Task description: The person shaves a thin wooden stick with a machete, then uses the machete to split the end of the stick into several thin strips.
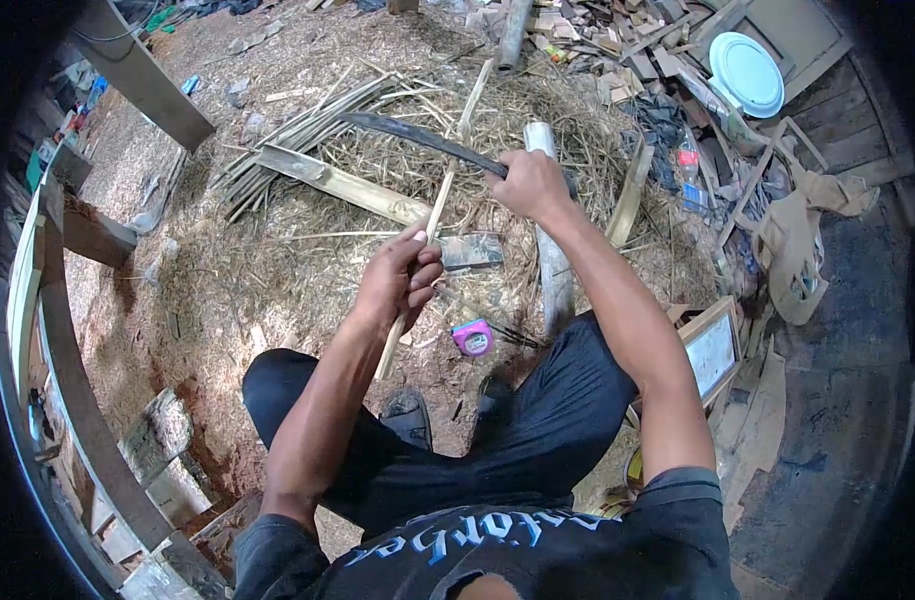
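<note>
My left hand [392, 278] is closed around a thin bamboo strip [440, 208], which slants up and away from me, its lower end hanging below the fist. In my right hand [533, 186] is the handle of a machete [402, 130]. Its dark, slightly curved blade points left, just beyond the strip's upper end; whether they touch I cannot tell. Beneath the blade lies a wider split bamboo piece [352, 188] on the ground. Behind it is a bundle of thin bamboo strips [312, 130]. A pale round pole [554, 275] lies below my right forearm.
A pink tape measure [472, 338] lies between my knees. Shavings [217, 260] cover the ground. To the right are a plastic bottle [690, 175], a light blue round lid [746, 74] and a wooden frame [712, 350]. A wooden post [147, 85] stands at upper left.
</note>
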The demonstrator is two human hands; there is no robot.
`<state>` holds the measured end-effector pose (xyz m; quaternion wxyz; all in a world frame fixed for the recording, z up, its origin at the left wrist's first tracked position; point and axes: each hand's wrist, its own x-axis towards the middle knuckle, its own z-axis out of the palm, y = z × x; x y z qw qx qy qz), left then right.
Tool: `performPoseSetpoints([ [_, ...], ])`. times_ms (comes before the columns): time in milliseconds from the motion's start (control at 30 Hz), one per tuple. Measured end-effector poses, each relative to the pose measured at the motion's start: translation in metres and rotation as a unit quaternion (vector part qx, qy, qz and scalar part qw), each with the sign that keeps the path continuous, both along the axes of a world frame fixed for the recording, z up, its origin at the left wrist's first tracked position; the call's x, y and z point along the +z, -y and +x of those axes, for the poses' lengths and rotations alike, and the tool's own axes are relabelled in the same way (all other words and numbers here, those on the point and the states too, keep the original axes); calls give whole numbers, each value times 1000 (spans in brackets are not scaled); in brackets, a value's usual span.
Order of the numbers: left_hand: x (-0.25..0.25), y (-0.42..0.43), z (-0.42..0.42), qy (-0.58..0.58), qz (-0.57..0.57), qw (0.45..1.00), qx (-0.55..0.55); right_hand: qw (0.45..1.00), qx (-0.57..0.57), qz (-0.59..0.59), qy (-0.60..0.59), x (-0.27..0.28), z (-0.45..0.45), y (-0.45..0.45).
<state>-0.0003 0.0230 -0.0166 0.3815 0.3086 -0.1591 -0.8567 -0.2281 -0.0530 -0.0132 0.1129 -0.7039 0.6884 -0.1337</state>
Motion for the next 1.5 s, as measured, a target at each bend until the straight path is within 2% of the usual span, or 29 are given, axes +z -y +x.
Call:
performPoseSetpoints([
  [100, 0, 6, -4, 52, 6, 998, 35, 999, 11, 38, 24, -2, 12, -4],
  [233, -17, 26, 2, 98, -56, 992, 52, 990, 138, 1, 24, -15, 46, -30],
  [300, -14, 21, 2, 106, -45, 990, 75, 981, 190, -37, 35, -19, 52, -33],
  [333, -12, 19, 1, 112, -34, 989, 94, 981, 189, -37, 37, -18, 52, -30],
  [400, -25, 18, 7, 114, -63, 990, 53, 987, 153, 23, -39, -13, 44, -19],
  [467, -12, 4, 6, 97, -72, 992, 23, 993, 113, 35, -28, -3, 26, -4],
  [500, -1, -6, 5, 126, -92, 988, -8, 997, 60, 46, -17, 0, 10, 4],
  [533, -7, -5, 4, 90, -70, 993, -25, 998, 7, 57, -4, 2, 3, 7],
  [633, -11, -8, -3, 86, -89, 992, -29, 999, 20, 26, -44, -2, -2, 3],
  [767, -10, 1, -2, 114, -77, 991, -8, 998, 41, 32, -25, -8, 16, -10],
  [867, -23, 18, 4, 148, -83, 985, 14, 988, 152, 20, 28, -14, 40, -32],
  [900, -29, 20, 7, 142, -80, 986, 25, 987, 157, 20, 29, -15, 45, -36],
  [967, -39, 22, 11, 138, -77, 987, 36, 978, 201, -45, 21, -16, 52, -41],
  [1133, -11, -3, 4, 147, -102, 983, 30, 991, 125, 31, -22, -6, 29, -8],
  [1167, -6, -11, 2, 173, -98, 980, -4, 997, 65, 33, -11, -2, 14, 2],
  [1200, -5, -10, 0, 112, -102, 988, -26, 999, 4, 36, 1, 1, 8, 4],
  [1333, -11, -4, -10, 93, -71, 993, -26, 999, -21, 41, -19, 1, 4, 0],
  [1400, -12, 6, -8, 67, -43, 997, -15, 996, 24, 76, 38, -1, 12, -8],
  [1467, -18, 21, -10, 16, -6, 998, 53, 995, 60, 71, 44, -6, 31, -24],
  [1500, -19, 29, -8, -5, 20, 997, 73, 992, 115, 45, 40, -7, 41, -32],
])
